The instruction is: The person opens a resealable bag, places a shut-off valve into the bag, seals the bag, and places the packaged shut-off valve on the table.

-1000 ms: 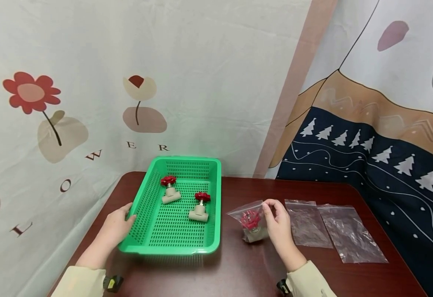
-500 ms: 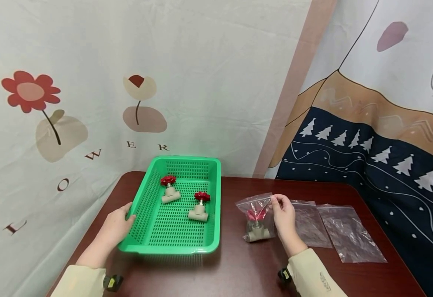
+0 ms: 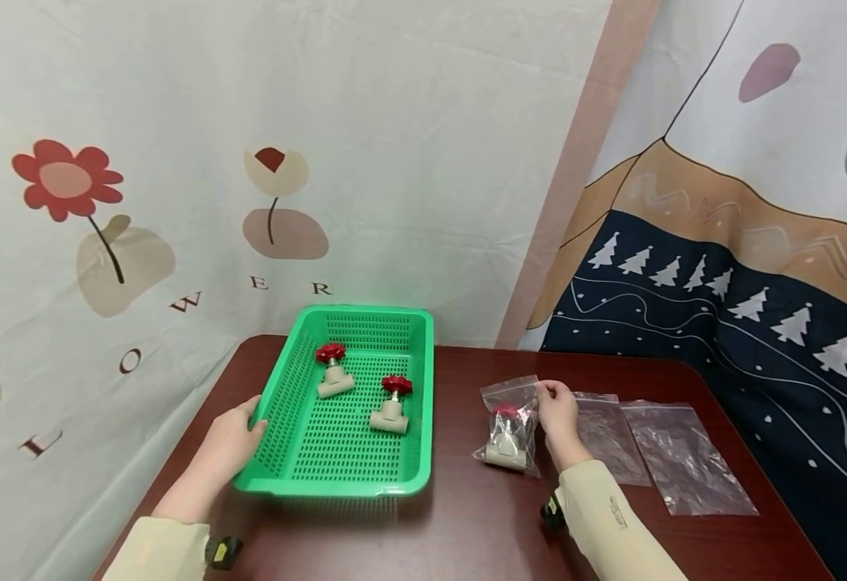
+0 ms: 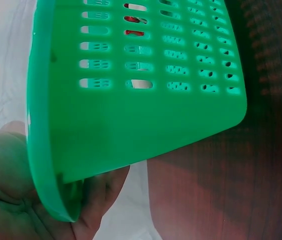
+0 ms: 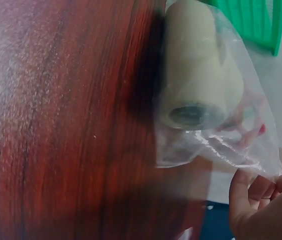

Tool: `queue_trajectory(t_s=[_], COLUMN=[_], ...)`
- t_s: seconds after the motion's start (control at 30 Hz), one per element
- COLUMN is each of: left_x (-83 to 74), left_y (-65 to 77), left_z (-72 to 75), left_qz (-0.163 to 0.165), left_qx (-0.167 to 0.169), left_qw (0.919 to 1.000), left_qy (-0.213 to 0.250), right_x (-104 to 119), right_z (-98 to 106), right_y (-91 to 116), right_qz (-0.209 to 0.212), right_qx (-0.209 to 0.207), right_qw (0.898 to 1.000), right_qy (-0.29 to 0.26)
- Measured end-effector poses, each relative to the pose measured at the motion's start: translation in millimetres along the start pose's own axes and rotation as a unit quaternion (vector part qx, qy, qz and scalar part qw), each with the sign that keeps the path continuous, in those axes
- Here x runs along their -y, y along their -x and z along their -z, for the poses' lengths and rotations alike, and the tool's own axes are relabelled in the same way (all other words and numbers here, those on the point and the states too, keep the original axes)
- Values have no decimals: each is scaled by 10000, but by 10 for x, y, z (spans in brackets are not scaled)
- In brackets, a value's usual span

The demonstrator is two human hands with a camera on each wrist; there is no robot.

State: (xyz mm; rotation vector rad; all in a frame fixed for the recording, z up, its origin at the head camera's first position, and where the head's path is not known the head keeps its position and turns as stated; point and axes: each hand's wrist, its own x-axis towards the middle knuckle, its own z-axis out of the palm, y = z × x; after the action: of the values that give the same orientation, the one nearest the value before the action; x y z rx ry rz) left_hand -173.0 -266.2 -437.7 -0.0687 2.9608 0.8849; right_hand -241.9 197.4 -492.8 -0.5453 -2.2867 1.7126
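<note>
My left hand (image 3: 229,442) holds the left rim of the green plastic basket (image 3: 429,403), thumb over the edge; in the left wrist view the palm (image 4: 6,185) lies against the rim from outside. Two beige valves with red handwheels lie in the basket, one valve (image 3: 335,381) farther back and another valve (image 3: 389,415) nearer. My right hand (image 3: 560,418) pinches the top corner of a clear zip bag (image 3: 511,393). Inside that bag is a third valve (image 3: 505,453), its beige body low, at the table; the right wrist view shows its open pipe end (image 5: 188,116).
Two flat zip bags lie to the right of my right hand: one bag (image 3: 605,440) and a larger-looking bag (image 3: 688,460) beside it. All stand on a dark red-brown table (image 3: 365,541). A printed cloth (image 3: 423,161) hangs behind the back edge.
The bagged valve, first tilted left, has been swung right and now stands more upright in the bag. My right hand moved slightly right with the bag's corner. The left hand and basket stayed put.
</note>
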Motion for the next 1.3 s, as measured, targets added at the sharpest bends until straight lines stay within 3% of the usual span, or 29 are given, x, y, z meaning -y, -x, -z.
queue_trajectory(t_s=[0.17, 0.33, 0.43, 0.57, 0.7, 0.8, 0.93, 1.07, 1.17, 1.3], left_x=[9, 9, -1, -15, -24, -23, -6, 12, 10, 7], left_y=[-4, -3, -3, 2, 9, 16, 24, 25, 21, 20], left_z=[-16, -15, -13, -15, -16, -12, 3, 5, 0, 6], left_qz=[-16, -49, -37, 10, 13, 24, 64, 75, 75, 55], left_qx=[-26, -58, -42, -1, 1, 0, 18, 15, 21, 8], left_qw=[10000, 10000, 10000, 10000, 10000, 10000, 10000, 10000, 10000, 10000], left_qy=[-21, -55, -41, -3, 14, 5, -15, -32, -37, -50], right_x=[-29, -36, -50, -79, -87, -44, 81, 178, 214, 260], right_z=[14, 12, 25, 59, 79, 67, -9, -138, -231, -345], right_y=[-68, -130, -155, -162, -160, -157, -151, -152, -148, -130], right_qz=[-367, 1, 306, 450, 565, 1070, 1939, 2560, 2637, 2274], right_qx=[128, 10, 0, 60, -11, -157, 118, 879, 1518, 2133], right_qw=[9992, 9959, 9873, 9680, 9569, 9509, 9243, 8758, 8484, 8352], right_qy=[107, 910, 1560, 2468, 2849, 2899, 3284, 3996, 4332, 4530])
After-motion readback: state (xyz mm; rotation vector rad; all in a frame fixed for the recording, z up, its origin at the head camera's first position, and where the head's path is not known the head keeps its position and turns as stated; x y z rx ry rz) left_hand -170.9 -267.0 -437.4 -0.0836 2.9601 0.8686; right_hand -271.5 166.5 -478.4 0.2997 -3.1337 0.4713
